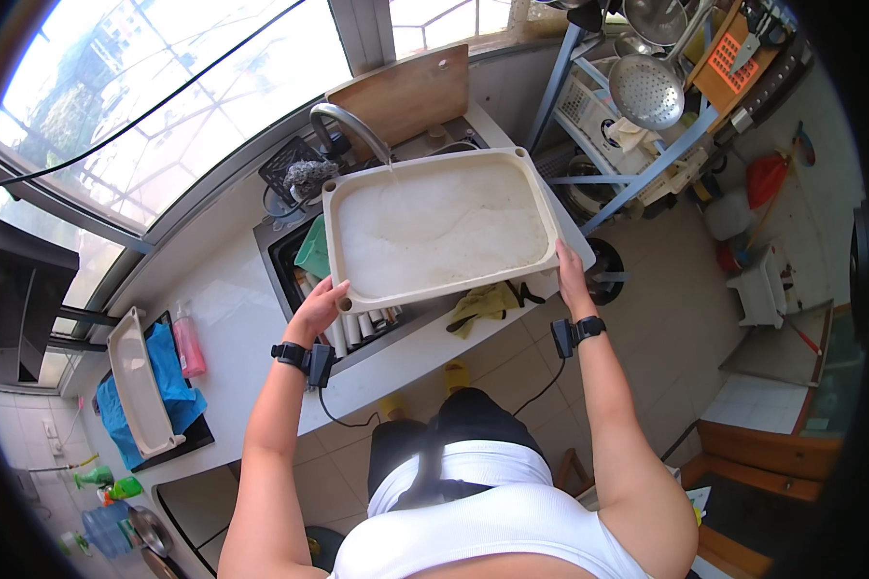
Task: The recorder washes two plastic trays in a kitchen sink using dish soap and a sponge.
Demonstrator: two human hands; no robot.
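A cream plastic tray (442,231) with raised edges and round holes at its corners lies across the sink (279,253). My left hand (318,307) grips its near left corner. At the near right corner, my right hand (571,271) holds the rim. From the curved metal faucet (355,127) a thin stream of water falls onto the tray's far edge area. The tray's floor looks wet, with some dirt marks. Under it, several white tubes (353,331) and a green plastic container (314,250) show in the sink; the rest there is hidden.
Yellow-green gloves (485,304) lie at the counter's front edge. A steel-wool scrubber (313,177) sits beside the faucet, and a wooden cutting board (405,94) leans behind. Left are a pink soap bottle (188,340) and another tray (141,383) on blue cloth. A utensil rack (623,130) stands right.
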